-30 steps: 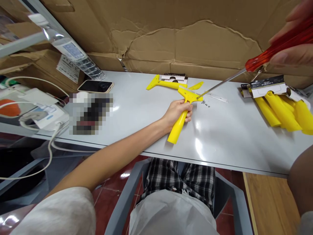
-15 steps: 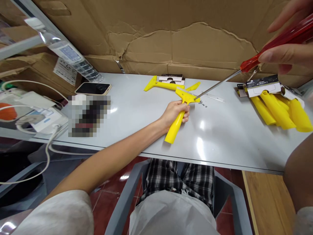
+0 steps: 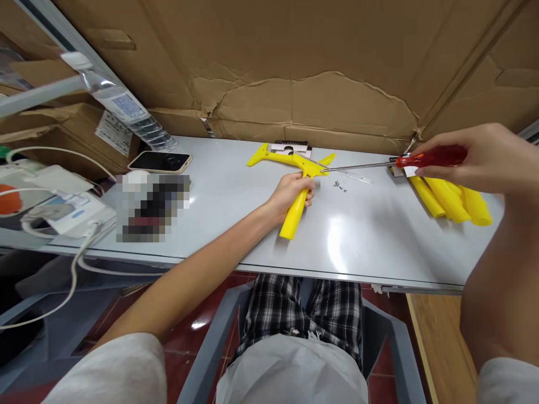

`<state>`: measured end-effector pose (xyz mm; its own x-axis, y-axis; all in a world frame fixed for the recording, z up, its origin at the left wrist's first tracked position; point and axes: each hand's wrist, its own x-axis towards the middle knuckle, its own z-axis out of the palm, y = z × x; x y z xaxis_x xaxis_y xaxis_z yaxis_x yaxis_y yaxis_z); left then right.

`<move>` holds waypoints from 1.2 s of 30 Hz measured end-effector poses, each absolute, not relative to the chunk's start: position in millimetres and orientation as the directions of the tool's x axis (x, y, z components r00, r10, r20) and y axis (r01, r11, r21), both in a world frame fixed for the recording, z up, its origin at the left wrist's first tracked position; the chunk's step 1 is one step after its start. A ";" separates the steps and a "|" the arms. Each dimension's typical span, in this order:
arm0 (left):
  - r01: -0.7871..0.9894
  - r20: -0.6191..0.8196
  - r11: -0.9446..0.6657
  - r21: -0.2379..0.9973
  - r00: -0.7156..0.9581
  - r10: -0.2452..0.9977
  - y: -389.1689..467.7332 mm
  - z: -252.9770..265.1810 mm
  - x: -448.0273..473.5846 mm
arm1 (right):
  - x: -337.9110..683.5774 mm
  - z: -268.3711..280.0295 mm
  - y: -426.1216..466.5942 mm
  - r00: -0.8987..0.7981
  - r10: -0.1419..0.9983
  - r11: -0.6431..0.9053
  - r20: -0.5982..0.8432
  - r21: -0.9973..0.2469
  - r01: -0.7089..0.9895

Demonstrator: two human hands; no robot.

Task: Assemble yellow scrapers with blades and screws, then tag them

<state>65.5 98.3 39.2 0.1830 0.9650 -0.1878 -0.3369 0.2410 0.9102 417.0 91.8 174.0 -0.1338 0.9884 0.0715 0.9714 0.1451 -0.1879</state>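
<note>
My left hand (image 3: 289, 193) is wrapped round the neck of a yellow plastic scraper (image 3: 295, 214), holding it above the table with its wide head away from me. In my right hand (image 3: 484, 157) is the red handle of a long screwdriver (image 3: 438, 157), held nearly level. The screwdriver's tip meets the right side of the scraper's head. Several small screws (image 3: 339, 186) lie just right of the head, beside a thin metal strip (image 3: 357, 178). Behind it are a second yellow scraper (image 3: 257, 155), partly covered, and a small yellow piece (image 3: 328, 159).
Yellow handles (image 3: 446, 199) with card sleeves lie at the right, partly behind my right hand. To the left are a phone (image 3: 162, 161), a slanted water bottle (image 3: 126, 106), a white power strip (image 3: 71, 210) and cables. Cardboard (image 3: 345, 101) walls the table's (image 3: 236, 207) back.
My right hand has come down and inward, so the screwdriver lies flatter, its tip still at the scraper's head. My left hand keeps its grip. The camera view has shifted slightly.
</note>
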 end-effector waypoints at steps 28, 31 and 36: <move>0.751 0.144 -0.335 0.569 0.310 0.940 93.3 27.5 51.3 | 384.4 74.1 127.3 0.064 0.991 -0.058 -0.119 0.053 0.997; 0.746 0.163 -0.346 0.569 0.310 0.937 93.3 29.1 52.9 | 377.8 70.4 127.4 0.070 0.988 -0.064 -0.138 0.044 0.997; 0.695 0.212 -0.394 0.601 0.337 0.917 95.9 27.0 57.7 | 370.6 65.4 127.8 0.061 0.983 -0.051 -0.175 0.058 0.997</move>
